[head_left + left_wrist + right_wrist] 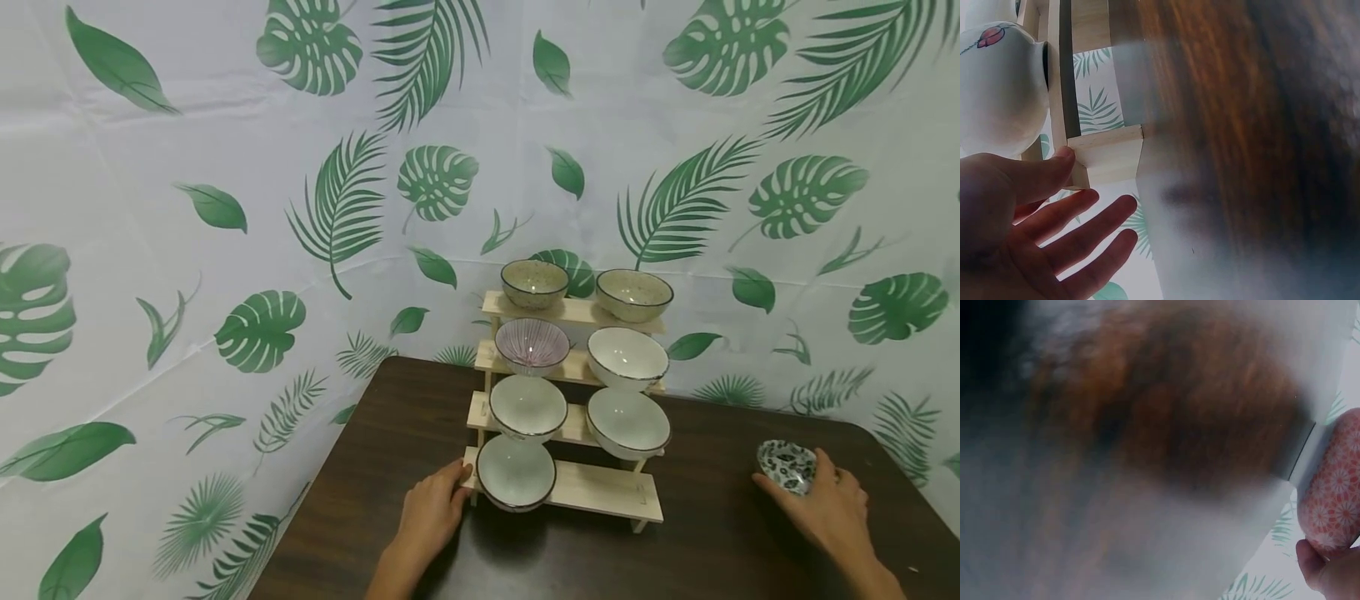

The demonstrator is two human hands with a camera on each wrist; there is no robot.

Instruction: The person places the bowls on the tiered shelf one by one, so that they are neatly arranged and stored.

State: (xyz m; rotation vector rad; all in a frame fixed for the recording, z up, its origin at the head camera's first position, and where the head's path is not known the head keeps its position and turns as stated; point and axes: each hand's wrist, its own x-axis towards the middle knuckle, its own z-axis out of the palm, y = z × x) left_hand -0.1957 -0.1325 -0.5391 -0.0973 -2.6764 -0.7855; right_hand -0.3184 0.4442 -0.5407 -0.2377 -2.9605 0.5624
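A four-tier wooden display rack [600, 490] stands on the dark table, with bowls on every tier. At the left end of its lowest shelf, my left hand [431, 510] pinches the board between thumb and index finger; in the left wrist view the other fingers of that hand [1041, 231] are spread. A white bowl [516, 472] sits right beside it on that shelf. Off to the right, my right hand [832, 508] grips a small bowl [787, 465], black-and-white patterned inside. Its outside, red with white flowers, shows in the right wrist view [1335, 487].
Two speckled tan bowls [535, 283] stand on the top tier. Below them are a purple-striped bowl [532, 346] and several white bowls [628, 422]. The dark wooden table [720, 533] meets a leaf-printed cloth backdrop [225, 125] behind and at the sides.
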